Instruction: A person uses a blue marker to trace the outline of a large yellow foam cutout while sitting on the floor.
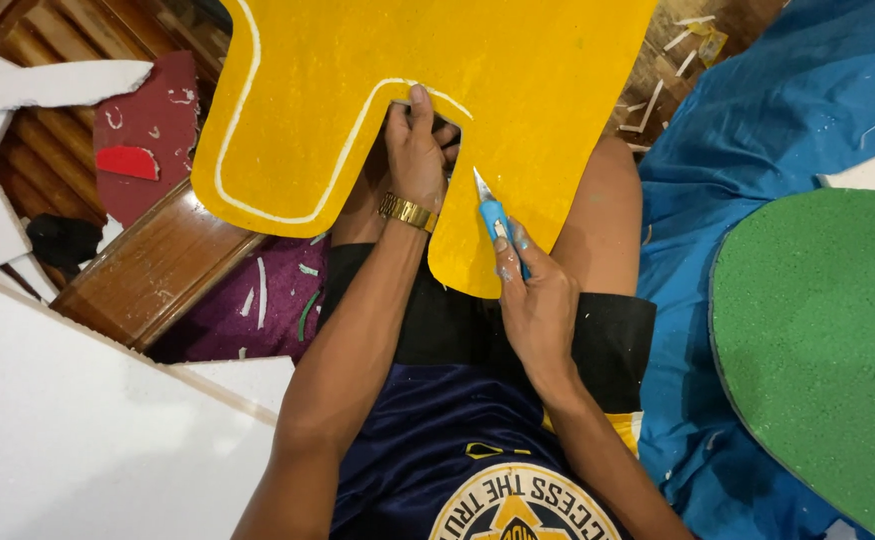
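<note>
Yellow foam board (358, 90), glitter-textured with a white outline along its curved edge, lies across the person's lap. Left hand (416, 150) grips the board at the notch between its two lobes, fingers curled over the cut edge. Right hand (536, 300) is closed around a blue craft knife (493, 215), blade tip touching the board's edge. Green foam board (828, 350) lies on blue cloth (758, 140) nearby.

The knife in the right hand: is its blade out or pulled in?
Out. A pointed metal blade sticks out of the blue knife held in the right hand, its tip at the cut edge of the yellow foam sheet.
</note>
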